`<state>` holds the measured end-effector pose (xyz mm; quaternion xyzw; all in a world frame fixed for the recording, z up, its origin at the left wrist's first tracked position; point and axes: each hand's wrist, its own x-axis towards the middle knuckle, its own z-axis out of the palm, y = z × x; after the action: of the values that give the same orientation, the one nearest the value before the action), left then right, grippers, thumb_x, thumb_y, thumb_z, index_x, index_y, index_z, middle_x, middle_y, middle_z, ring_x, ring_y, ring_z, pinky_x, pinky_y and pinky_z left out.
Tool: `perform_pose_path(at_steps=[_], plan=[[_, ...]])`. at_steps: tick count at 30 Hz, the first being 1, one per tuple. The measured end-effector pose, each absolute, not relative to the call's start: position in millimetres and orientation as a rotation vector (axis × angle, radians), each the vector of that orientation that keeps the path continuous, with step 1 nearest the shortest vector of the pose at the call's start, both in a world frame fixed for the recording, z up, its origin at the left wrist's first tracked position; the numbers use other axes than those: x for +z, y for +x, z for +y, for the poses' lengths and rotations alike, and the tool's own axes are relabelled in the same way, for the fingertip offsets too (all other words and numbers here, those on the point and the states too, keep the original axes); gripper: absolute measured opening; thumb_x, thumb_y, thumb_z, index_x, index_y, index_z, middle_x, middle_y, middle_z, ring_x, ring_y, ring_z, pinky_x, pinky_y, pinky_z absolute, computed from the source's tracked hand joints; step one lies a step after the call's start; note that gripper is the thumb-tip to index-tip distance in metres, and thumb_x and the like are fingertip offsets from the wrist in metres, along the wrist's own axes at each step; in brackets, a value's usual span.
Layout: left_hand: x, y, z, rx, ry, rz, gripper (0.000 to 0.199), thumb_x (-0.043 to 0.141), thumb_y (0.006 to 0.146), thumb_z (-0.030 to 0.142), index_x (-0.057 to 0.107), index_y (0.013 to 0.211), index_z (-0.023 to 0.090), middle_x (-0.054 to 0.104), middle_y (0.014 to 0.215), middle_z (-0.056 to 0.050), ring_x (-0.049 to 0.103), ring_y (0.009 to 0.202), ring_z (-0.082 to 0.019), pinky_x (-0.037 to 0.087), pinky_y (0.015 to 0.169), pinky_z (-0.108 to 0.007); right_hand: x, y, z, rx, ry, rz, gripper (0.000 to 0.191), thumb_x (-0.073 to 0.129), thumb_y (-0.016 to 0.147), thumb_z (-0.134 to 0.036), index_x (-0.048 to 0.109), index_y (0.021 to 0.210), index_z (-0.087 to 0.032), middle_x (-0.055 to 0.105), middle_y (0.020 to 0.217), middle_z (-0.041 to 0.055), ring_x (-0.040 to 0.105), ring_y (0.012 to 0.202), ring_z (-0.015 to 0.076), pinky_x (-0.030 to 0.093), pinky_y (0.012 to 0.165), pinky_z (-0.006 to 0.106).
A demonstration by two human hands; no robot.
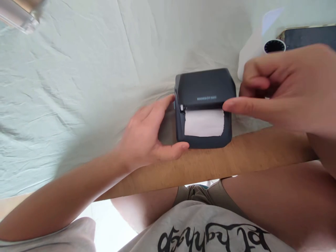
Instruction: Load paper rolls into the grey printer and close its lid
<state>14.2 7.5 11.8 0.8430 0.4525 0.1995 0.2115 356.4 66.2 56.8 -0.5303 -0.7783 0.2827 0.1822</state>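
A small black label printer (206,84) with pale lettering on its lid sits at the cloth's near edge. White paper (204,123) shows in the opening below the lid. My left hand (147,134) steadies the printer's left side, its thumb on the front left corner and its fingers against the side wall. At the lid's front right corner, the thumb of my right hand (283,87) presses on the edge. The other fingers of that hand curl beside the printer's right side, and their tips are partly hidden.
A pale, wrinkled cloth (86,70) covers the table, with a bare wooden edge (168,175) nearest me. Beyond my right hand lie a white sheet (253,45), a round dark-faced object (274,46) and a dark phone (312,36). A clear-ended object (19,15) stands at the far left.
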Motion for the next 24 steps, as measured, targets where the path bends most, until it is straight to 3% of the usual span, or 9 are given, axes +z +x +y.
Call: perform_pose_path(at_steps=[5, 7, 11, 13, 16, 18, 21, 24], plan=[[10, 8, 14, 0.522, 2.389, 1.156, 0.103, 0.068, 0.117, 0.099, 0.047, 0.195, 0.035, 0.069, 0.194, -0.016, 0.071, 0.176, -0.050, 0.063, 0.147, -0.068, 61, 335, 58, 0.701, -1.291, -1.885, 0.045, 0.084, 0.115, -0.052, 0.054, 0.096, -0.024, 0.060, 0.079, -0.0017, 0.076, 0.068, 0.0118, 0.050, 0.056, 0.027], [9, 6, 14, 0.513, 2.391, 1.152, 0.102, 0.065, 0.119, 0.098, 0.046, 0.195, 0.033, 0.067, 0.195, -0.017, 0.069, 0.179, -0.048, 0.060, 0.150, -0.066, 67, 329, 57, 0.602, -1.340, -1.851, 0.040, 0.084, 0.114, -0.046, 0.054, 0.097, -0.025, 0.063, 0.086, -0.0003, 0.082, 0.078, 0.0128, 0.053, 0.058, 0.028], [8, 6, 15, 0.506, 2.369, 1.172, 0.107, 0.061, 0.118, 0.102, 0.050, 0.193, 0.027, 0.069, 0.192, -0.021, 0.071, 0.175, -0.049, 0.062, 0.147, -0.068, 79, 317, 62, 0.609, -1.364, -2.052, 0.027, 0.079, 0.107, -0.026, 0.054, 0.096, -0.024, 0.080, 0.100, -0.0007, 0.072, 0.079, 0.0117, 0.057, 0.080, 0.036], [8, 7, 15, 0.509, 2.352, 1.176, 0.109, 0.063, 0.116, 0.102, 0.052, 0.192, 0.025, 0.071, 0.189, -0.022, 0.073, 0.173, -0.049, 0.063, 0.146, -0.068, 81, 314, 68, 0.610, -1.415, -2.250, 0.016, 0.077, 0.102, -0.020, 0.063, 0.097, -0.025, 0.081, 0.093, -0.0035, 0.062, 0.071, 0.0139, 0.056, 0.087, 0.040], [9, 10, 16, 0.505, 2.347, 1.187, 0.108, 0.061, 0.116, 0.101, 0.054, 0.191, 0.023, 0.071, 0.189, -0.022, 0.072, 0.173, -0.049, 0.062, 0.146, -0.067, 79, 315, 83, 0.527, -1.497, -2.533, 0.007, 0.082, 0.102, -0.026, 0.075, 0.101, -0.027, 0.077, 0.084, -0.0003, 0.070, 0.083, 0.0212, 0.047, 0.081, 0.041], [9, 11, 17, 0.499, 2.352, 1.184, 0.111, 0.060, 0.116, 0.102, 0.054, 0.191, 0.021, 0.070, 0.190, -0.024, 0.072, 0.173, -0.049, 0.063, 0.145, -0.068, 79, 316, 93, 0.455, -1.486, -2.674, 0.011, 0.087, 0.104, -0.034, 0.082, 0.109, -0.026, 0.084, 0.098, 0.0027, 0.078, 0.104, 0.0236, 0.040, 0.079, 0.040], [6, 10, 17, 0.503, 2.357, 1.178, 0.116, 0.055, 0.116, 0.106, 0.054, 0.191, 0.019, 0.070, 0.189, -0.026, 0.072, 0.172, -0.051, 0.063, 0.144, -0.070, 83, 306, 102, 0.405, -1.551, -2.811, 0.016, 0.090, 0.105, -0.036, 0.087, 0.116, -0.025, 0.087, 0.112, 0.0016, 0.078, 0.119, 0.0220, 0.040, 0.082, 0.039], [3, 7, 18, 0.539, 2.342, 1.126, 0.115, 0.045, 0.119, 0.107, 0.051, 0.194, 0.020, 0.067, 0.192, -0.027, 0.069, 0.176, -0.053, 0.061, 0.146, -0.074, 94, 291, 99, 0.424, -1.658, -2.837, 0.009, 0.090, 0.103, -0.027, 0.086, 0.111, -0.025, 0.084, 0.102, 0.0014, 0.078, 0.121, 0.0238, 0.042, 0.083, 0.039]])
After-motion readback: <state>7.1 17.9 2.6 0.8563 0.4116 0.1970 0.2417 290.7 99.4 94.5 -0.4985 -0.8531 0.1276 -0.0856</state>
